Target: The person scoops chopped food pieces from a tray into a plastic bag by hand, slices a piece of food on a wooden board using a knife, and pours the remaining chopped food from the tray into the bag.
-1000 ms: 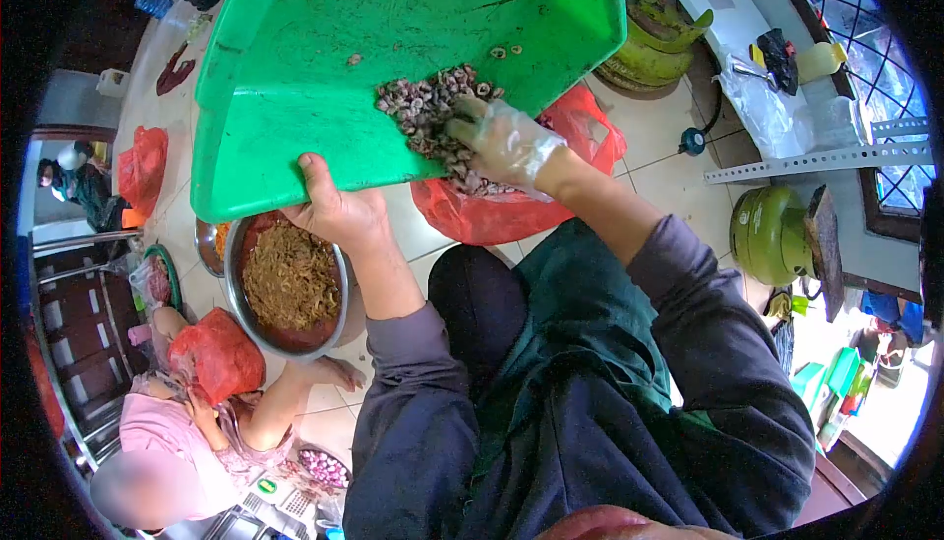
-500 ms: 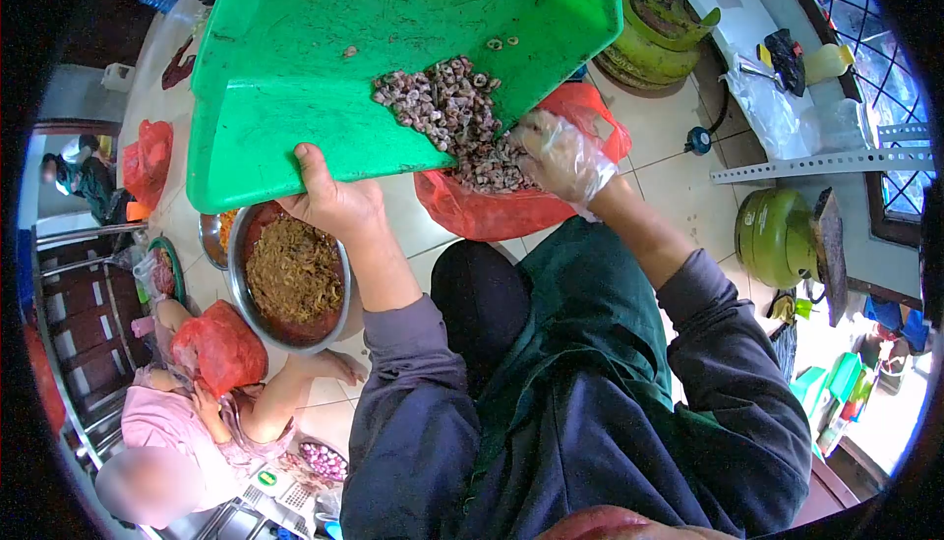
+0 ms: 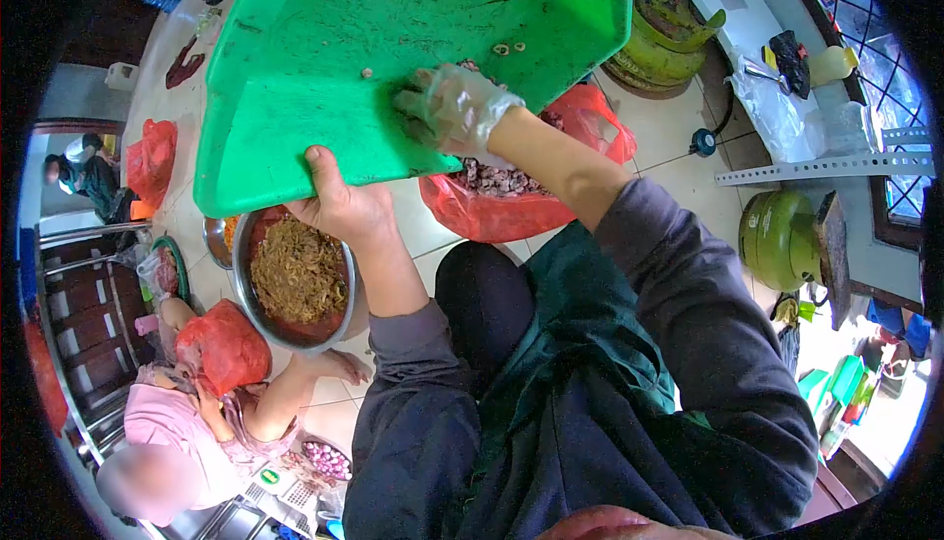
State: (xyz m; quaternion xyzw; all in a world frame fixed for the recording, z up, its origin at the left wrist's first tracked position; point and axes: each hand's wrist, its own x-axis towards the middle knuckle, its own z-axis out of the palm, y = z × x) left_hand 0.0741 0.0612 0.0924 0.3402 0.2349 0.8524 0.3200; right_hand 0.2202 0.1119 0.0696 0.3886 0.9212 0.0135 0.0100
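Observation:
My left hand (image 3: 344,201) grips the near rim of a large green tub (image 3: 305,97), thumb on the inside, fingers under it. The tub is tilted toward me above a red plastic bag (image 3: 492,215). In a clear plastic glove, my right hand (image 3: 457,112) reaches into the tub, its fingers spread against the tub's floor. Small greyish-purple pieces (image 3: 497,178) lie in the bag's mouth below my right wrist. A few pale rings stick to the tub; other pieces are mostly hidden behind my gloved hand.
A metal bowl of brown shredded food (image 3: 300,274) stands left of my knee. At the lower left a person in pink (image 3: 177,432) sits by a red bag (image 3: 224,345). Green gas cylinders (image 3: 777,235) stand at the right, beside a metal shelf (image 3: 826,166).
My right hand dragged pieces from the tub toward the red bag, then moved back up and left into the tub. Fewer pieces show in the tub. My left hand keeps its hold.

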